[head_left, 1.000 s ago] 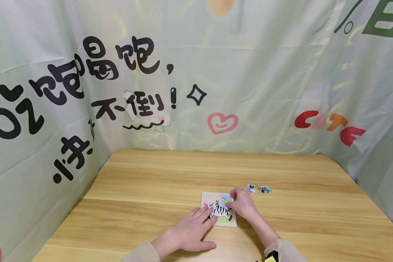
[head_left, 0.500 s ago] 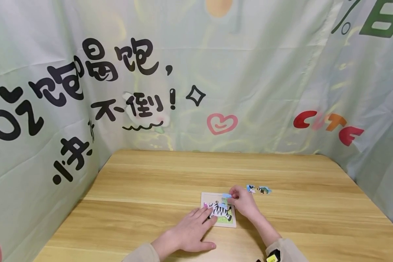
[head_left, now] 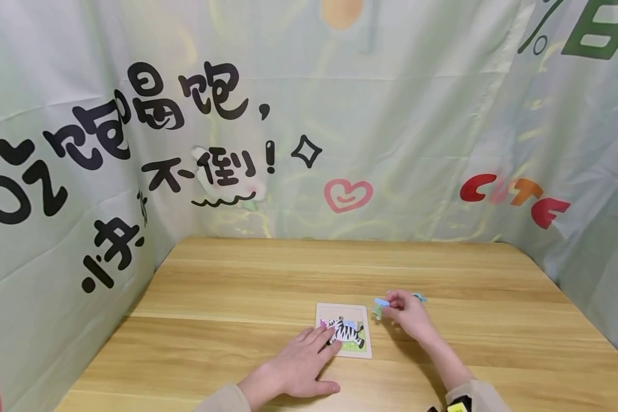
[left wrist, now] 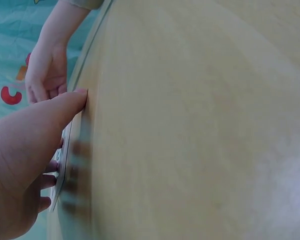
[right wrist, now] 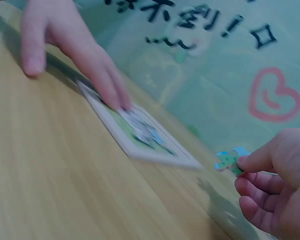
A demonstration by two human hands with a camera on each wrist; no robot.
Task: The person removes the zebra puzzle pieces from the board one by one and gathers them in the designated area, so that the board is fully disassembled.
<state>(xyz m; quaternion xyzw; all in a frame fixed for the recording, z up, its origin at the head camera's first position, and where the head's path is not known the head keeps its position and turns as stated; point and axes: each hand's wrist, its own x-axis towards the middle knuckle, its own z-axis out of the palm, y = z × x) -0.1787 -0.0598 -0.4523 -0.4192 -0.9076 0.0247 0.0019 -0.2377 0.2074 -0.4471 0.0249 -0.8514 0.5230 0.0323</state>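
A pale wooden bench (head_left: 268, 286) carries everything, hemmed on three sides by a green printed cloth backdrop (head_left: 391, 114). Towards the near edge, about midway along it, lies a square wooden puzzle tray with a zebra picture (head_left: 343, 336). The left hand (head_left: 296, 366) lies flat, fingers straight, their tips pressing the tray's left part to steady it. The right hand (head_left: 409, 315), just right of the tray, has a pinching grip on a small blue-and-green jigsaw piece (right wrist: 229, 161), held clear of the bench. The piece looks light, thin and stiff; it is probably best taken by its edges, away from the knobs.
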